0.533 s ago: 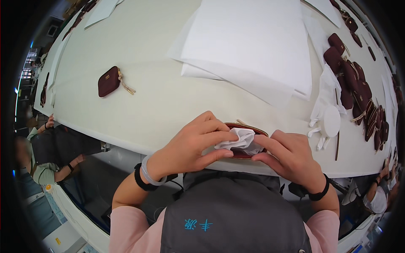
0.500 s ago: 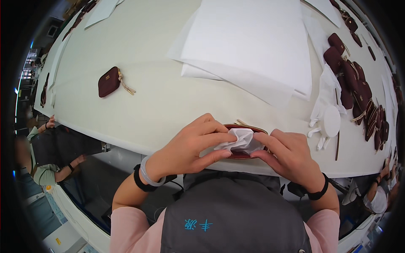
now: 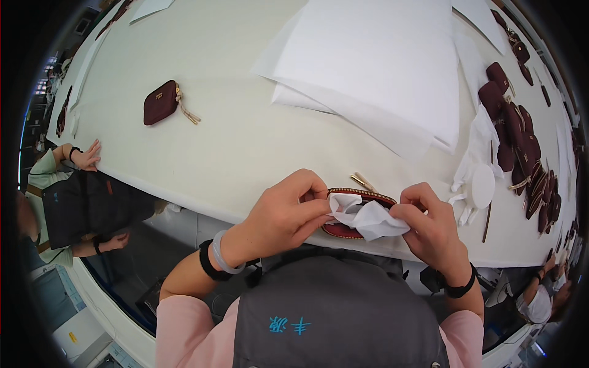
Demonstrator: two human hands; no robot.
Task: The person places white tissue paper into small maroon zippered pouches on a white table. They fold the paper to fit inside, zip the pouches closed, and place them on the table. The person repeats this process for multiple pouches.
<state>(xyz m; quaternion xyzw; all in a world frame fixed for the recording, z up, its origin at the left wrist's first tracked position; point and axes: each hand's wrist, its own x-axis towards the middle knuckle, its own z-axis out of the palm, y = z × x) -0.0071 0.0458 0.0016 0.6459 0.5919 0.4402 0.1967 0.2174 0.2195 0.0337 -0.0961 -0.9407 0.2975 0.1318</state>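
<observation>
A small dark red zip pouch [image 3: 342, 231] lies unzipped at the table edge in front of me, its gold-toothed mouth gaping and its zip pull pointing away. Crumpled white tissue paper [image 3: 377, 222] bulges out of the mouth. My left hand [image 3: 293, 208] is closed at the pouch's left end, with fingertips pinching the paper just inside the rim. On the other side my right hand [image 3: 431, 224] pinches the paper's right end between thumb and fingers, drawn out over the rim. The inside of the pouch is partly hidden by the paper.
Another dark red pouch [image 3: 161, 102] lies closed at the left. Large white paper sheets [image 3: 368, 67] spread ahead. At the right are a pile of pouches [image 3: 515, 132], white gloves [image 3: 480, 132], a white round object [image 3: 482, 186] and a thin brown stick [image 3: 488, 226]. A co-worker [image 3: 86, 208] is at the left.
The tissue paper has been pulled partly out of the pouch toward the right by my right hand. My left hand has shifted slightly left. The co-worker's hand has moved onto the table.
</observation>
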